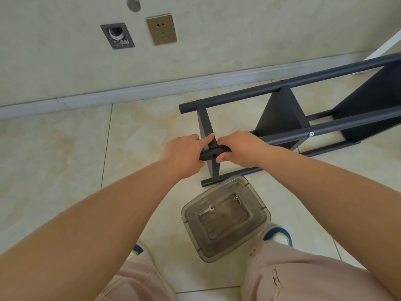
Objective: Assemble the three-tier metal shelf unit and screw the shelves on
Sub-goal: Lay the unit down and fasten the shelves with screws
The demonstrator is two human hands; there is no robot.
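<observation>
Cream floor tiles (138,135) run up to a grey skirting board (134,92) and a pale wall, where a brass-coloured power socket (161,29) sits just right of an open metal wall box (117,36) and a round metal cap (133,4) sits above them. You are standing over the dark metal shelf unit (282,114), which lies on its side on the tiles and stretches from the middle of the view off to the far right, its three shelf panels standing on edge between the long round posts. Your left hand (184,153) grips the very end of the uppermost near post (211,153), fingers curled round it and the thumb stretched up along the end shelf panel (207,127). Your right hand (240,148) holds the same post just to the right of that panel, fingers wrapped over the top and the thumb tucked beneath; an open screw hole (214,155) shows on the post between your two hands. Further right on this post a silver screw (311,133) sits at the middle shelf. Near you, between your blue-and-white shoes (278,234), stands a smoky transparent plastic bin (225,218) with a small flat wrench (206,210) and an Allen key (238,198) lying in its bottom; its far rim sits just beside the lowest post's end.
</observation>
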